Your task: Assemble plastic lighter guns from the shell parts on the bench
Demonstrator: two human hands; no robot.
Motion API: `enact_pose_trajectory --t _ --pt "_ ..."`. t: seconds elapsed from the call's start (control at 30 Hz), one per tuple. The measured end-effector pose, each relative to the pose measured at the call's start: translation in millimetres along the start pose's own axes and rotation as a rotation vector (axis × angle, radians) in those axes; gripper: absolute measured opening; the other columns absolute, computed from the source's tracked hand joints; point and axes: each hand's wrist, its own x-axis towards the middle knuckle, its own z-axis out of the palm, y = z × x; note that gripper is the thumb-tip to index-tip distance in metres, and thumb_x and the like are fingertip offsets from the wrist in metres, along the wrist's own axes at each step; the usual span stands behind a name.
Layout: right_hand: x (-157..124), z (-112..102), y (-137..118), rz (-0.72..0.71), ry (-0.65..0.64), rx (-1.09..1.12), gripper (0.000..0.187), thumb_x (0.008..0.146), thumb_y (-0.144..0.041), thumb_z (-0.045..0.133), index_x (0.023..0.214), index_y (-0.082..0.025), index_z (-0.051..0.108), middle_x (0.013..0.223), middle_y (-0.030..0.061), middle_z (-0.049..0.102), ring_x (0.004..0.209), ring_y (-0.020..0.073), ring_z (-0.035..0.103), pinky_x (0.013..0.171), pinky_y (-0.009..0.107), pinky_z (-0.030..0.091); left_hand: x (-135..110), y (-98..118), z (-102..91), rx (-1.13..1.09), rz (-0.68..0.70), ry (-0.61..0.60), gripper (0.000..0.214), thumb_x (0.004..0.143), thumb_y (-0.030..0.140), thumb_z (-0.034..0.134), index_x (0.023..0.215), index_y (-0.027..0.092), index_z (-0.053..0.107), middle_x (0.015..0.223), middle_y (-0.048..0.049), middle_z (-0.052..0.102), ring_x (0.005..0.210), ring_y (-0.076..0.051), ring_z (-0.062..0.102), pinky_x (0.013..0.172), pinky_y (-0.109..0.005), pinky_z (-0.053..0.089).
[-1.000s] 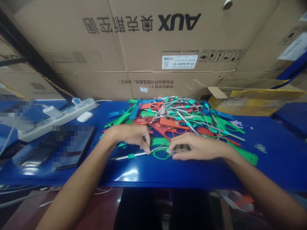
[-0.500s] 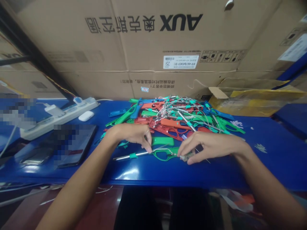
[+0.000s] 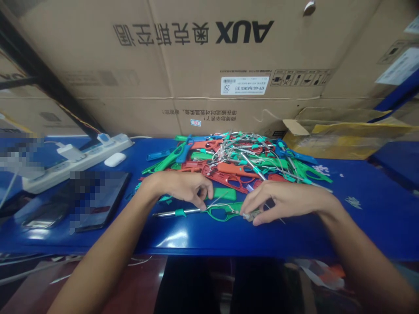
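A green plastic lighter frame with a long metal tube lies on the blue table near its front edge. My left hand pinches the frame where the tube joins it, fingers curled. My right hand is closed on a small clear part at the frame's right end. A thin wire runs between my hands. Behind them is a heap of red, green and blue frames tangled with wires and metal tubes.
A dark tablet and a white power strip lie at the left, with a white earbud case beside them. Large cardboard boxes wall off the back. A yellow-lined open box sits at the right.
My right hand slid right off the frame's handle and now pinches the small clear part at its end. My left hand stayed on the frame.
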Motion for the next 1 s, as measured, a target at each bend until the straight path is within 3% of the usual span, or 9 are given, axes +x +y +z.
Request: enact_pose_trajectory --t 0.33,0.57,0.77,1.0 --pt "1.8 0.4 3.1 -0.021 0.004 0.006 0.029 0.092 -0.04 0.072 0.11 -0.02 0.08 0.11 0.0066 0.078 0.1 0.0195 0.073 0.086 0.029 0.054 3.4 2.6 0.2 -0.041 0.108 -0.081 0.048 0.081 0.038 0.075 0.122 0.014 0.069 0.083 -0.0009 0.064 0.072 -0.014 0.056 0.063 -0.024 0.042" --pt "0.2 0.9 1.9 -0.031 0.021 -0.034 0.028 0.093 -0.041 0.07 0.112 -0.022 0.08 0.111 0.0058 0.079 0.1 0.0199 0.073 0.086 0.031 0.056 4.6 -0.8 0.8 -0.123 0.171 -0.076 0.03 0.08 0.033 0.077 0.1 0.015 0.066 0.081 0.0003 0.062 0.071 -0.013 0.055 0.063 -0.023 0.044" --pt "1.6 1.4 -1.9 0.019 0.06 -0.065 0.029 0.093 -0.04 0.071 0.111 -0.02 0.08 0.112 0.0057 0.078 0.097 0.0193 0.073 0.084 0.029 0.055 2.7 0.0 0.3 -0.098 0.199 -0.087 0.026 0.089 0.033 0.071 0.108 0.015 0.067 0.087 -0.0026 0.069 0.074 -0.013 0.059 0.067 -0.024 0.046" --pt "3.0 1.2 -3.8 0.009 0.129 -0.148 0.029 0.096 -0.042 0.065 0.109 -0.02 0.078 0.113 0.0055 0.077 0.094 0.0187 0.071 0.083 0.03 0.052 8.6 5.4 3.4 -0.092 0.288 0.039 0.027 0.101 0.037 0.057 0.108 0.015 0.072 0.103 -0.0059 0.074 0.089 -0.016 0.064 0.079 -0.026 0.047"
